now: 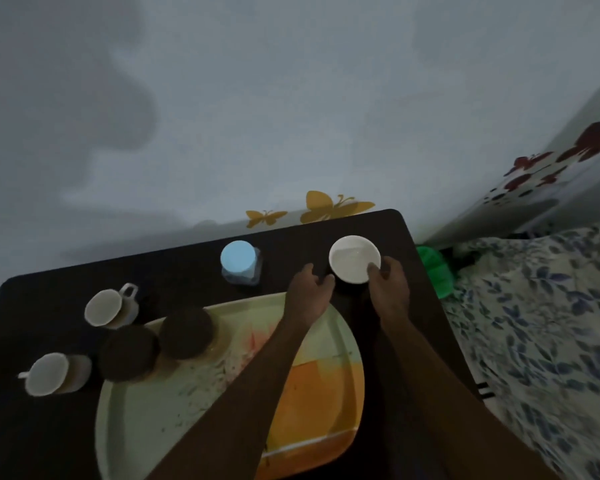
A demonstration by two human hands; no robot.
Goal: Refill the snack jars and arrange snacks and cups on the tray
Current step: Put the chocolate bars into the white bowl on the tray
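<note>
- White bowl (354, 258): sitting on the dark table (187, 268), near its far right corner, beyond the tray (146, 420).
- Right hand (388, 289): gripping the bowl's near right rim, thumb lying over the edge.
- Left hand (307, 294): fingers curling, fingertips touching the bowl's left side.
- 2 dark-lidded jars (186, 332) (129, 353): standing on the tray's left edge.
- Blue-lidded jar (239, 261): standing left of the bowl.
- 2 cups (110, 308) (52, 374): resting on the table, left of the tray.

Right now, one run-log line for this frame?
right hand: grips round white bowl | left hand: touches bowl rim | yellow-orange tray: two dark-lidded jars on it
</note>
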